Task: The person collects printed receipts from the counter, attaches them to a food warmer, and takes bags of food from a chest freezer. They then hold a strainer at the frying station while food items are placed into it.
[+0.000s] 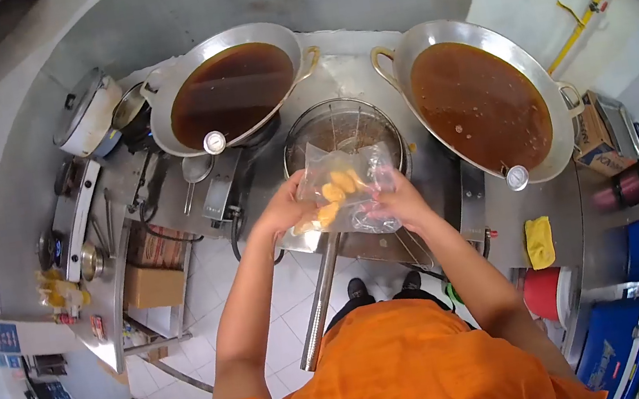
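A clear plastic bag (313, 169) with several yellow-orange food pieces (332, 192) in it is stretched between my hands. My left hand (284, 207) is closed on the bag's left side. On the other side, my right hand (402, 202) grips the crumpled plastic. Directly below the bag lies a round wire strainer (339, 110), partly hidden by it. The strainer's long metal handle (324, 298) points back toward my body.
Two large woks of brown oil, the left wok (189, 70) and the right wok (511, 47), flank the strainer, each with a dial thermometer (214, 142) at its rim. A yellow cloth (540, 242) lies at right, above a red container (543, 294). Blue coolers (618, 345) stand lower right.
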`<act>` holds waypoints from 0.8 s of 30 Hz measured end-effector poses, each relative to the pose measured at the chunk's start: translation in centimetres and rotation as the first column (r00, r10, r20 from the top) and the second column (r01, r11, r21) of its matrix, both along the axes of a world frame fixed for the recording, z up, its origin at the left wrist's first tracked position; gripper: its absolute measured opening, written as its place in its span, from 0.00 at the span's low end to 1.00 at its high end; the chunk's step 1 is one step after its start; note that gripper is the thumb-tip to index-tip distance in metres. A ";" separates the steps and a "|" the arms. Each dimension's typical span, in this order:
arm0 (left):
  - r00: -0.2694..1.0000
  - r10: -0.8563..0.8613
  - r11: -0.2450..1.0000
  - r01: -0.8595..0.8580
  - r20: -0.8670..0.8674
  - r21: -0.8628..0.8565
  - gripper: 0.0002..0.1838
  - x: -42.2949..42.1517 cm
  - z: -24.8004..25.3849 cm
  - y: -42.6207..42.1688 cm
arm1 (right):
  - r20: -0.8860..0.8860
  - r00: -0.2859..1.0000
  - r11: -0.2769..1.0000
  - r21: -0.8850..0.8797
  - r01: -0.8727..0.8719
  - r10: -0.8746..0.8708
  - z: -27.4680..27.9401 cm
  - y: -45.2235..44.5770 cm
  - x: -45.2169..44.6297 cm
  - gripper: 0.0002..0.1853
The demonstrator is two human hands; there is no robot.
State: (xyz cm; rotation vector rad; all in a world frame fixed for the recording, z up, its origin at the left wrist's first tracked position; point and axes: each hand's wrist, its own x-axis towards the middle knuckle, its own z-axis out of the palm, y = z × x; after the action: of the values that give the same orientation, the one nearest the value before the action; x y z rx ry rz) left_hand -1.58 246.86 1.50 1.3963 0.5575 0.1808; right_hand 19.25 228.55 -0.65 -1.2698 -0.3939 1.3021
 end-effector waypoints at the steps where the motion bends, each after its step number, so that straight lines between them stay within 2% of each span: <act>1: 1.000 0.022 0.999 -0.022 -0.006 -0.028 0.38 0.3 -0.1 0.3 | 0.003 1.000 1.000 0.025 -0.007 0.007 -0.1 0.3 0.0 0.33; 3: 0.997 0.071 0.995 -0.071 -0.006 -0.069 0.37 0.9 -0.4 0.4 | 0.010 0.999 0.997 0.076 -0.031 0.030 0.0 1.1 0.0 0.30; 6: 0.991 0.131 0.988 -0.131 0.003 -0.077 0.36 1.6 -1.4 0.8 | 0.067 0.996 0.992 0.101 -0.069 0.063 1.1 2.1 0.6 0.34; 11: 0.986 0.168 0.985 -0.167 0.002 -0.036 0.35 2.2 -0.5 1.7 | 0.111 0.990 0.993 0.066 -0.100 0.092 3.7 3.6 2.3 0.31; 12: 0.980 0.200 0.976 -0.198 0.016 -0.085 0.34 1.8 -0.6 1.8 | 0.123 0.988 0.993 0.061 -0.102 0.094 4.3 4.0 2.3 0.30; 13: 0.973 0.228 0.966 -0.222 0.028 -0.134 0.34 1.2 -0.9 1.8 | 0.239 0.966 0.990 0.083 -0.117 0.094 4.2 4.5 2.2 0.26; 15: 0.960 0.277 0.941 -0.260 0.048 -0.217 0.34 0.4 -1.7 1.4 | 0.598 0.797 0.974 0.122 -0.193 0.083 5.5 5.3 0.5 0.23; 16: 0.953 0.300 0.927 -0.279 0.051 -0.250 0.34 -0.5 -2.5 0.8 | 0.878 0.478 0.954 0.138 -0.267 0.007 7.6 5.4 -0.8 0.23; 17: 0.934 0.344 0.911 -0.308 0.094 -0.274 0.33 -1.8 -4.1 0.5 | 0.801 0.586 0.952 0.068 -0.298 0.126 7.9 6.1 -2.6 0.22; 18: 0.911 0.391 0.892 -0.339 0.134 -0.298 0.33 -3.0 -5.8 0.2 | 0.922 0.386 0.914 0.131 -0.383 0.030 9.3 5.3 -4.7 0.21; 20: 0.890 0.402 0.871 -0.298 0.217 -0.391 0.33 -5.8 -7.6 -1.3 | 0.957 0.284 0.847 0.195 -0.495 -0.054 10.6 3.6 -8.8 0.18; 22: 0.869 0.423 0.846 -0.278 0.255 -0.455 0.34 -6.5 -6.8 -2.7 | 0.997 0.056 0.801 0.074 -0.594 -0.050 12.9 2.0 -11.4 0.17; 24: 0.832 0.469 0.804 -0.264 0.296 -0.533 0.35 -6.6 -5.1 -5.5 | 0.992 0.094 0.803 0.126 -0.583 -0.087 13.2 0.4 -11.9 0.18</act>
State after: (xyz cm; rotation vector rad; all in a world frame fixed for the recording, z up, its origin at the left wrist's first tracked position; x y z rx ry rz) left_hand -8.16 241.35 -3.57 0.7176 0.4723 0.6131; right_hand 7.38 228.98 12.50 -1.4508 -1.9426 0.2508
